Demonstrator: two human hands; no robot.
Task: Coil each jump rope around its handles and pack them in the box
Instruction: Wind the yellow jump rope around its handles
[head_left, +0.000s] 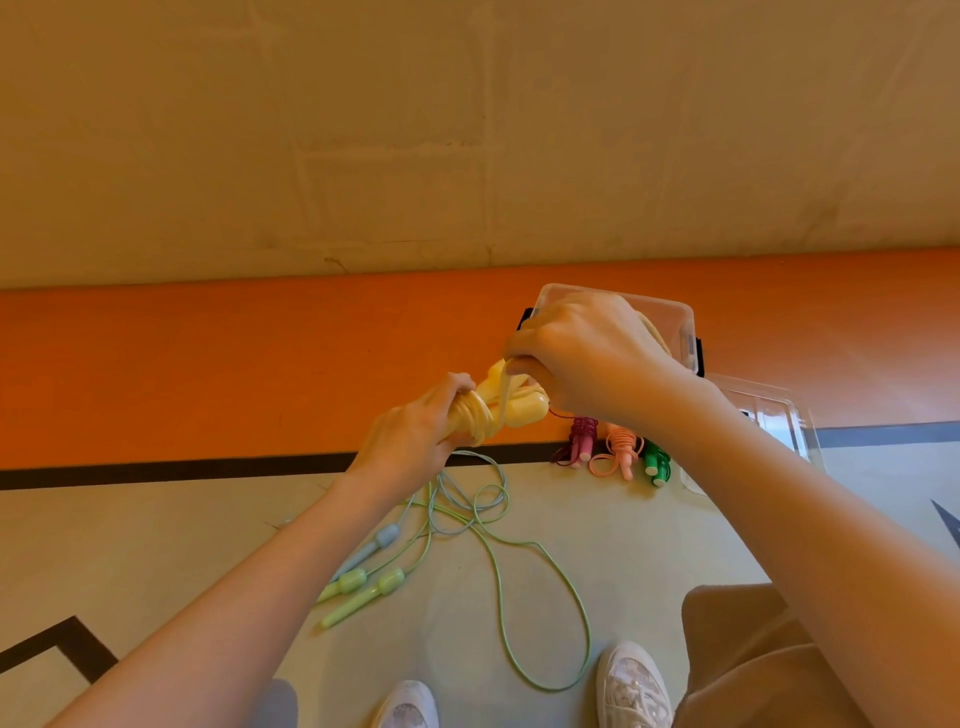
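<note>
Winding is under way on the yellow jump rope (511, 402), held up in the air between both hands in front of the orange floor band. The left hand (415, 441) is clenched around the paired yellow handles where several turns of cord already sit, and the right hand (576, 358) pinches the free cord and leads it over them. The handles' long axis runs from lower left to upper right, thick ends pointing toward the clear box (670, 322).

By my reckoning the job is a little past halfway. Three bundles lie coiled on the floor just beside the box: a maroon rope (579, 441), a peach rope (621, 452) and a dark green rope (655, 460), none of them packed yet as far as I can see. Two ropes lie loose and tangled near the person's shoes: a light green rope (363, 587) and a pale blue rope (376, 543). The lid (769, 410) rests beside the box.
</note>
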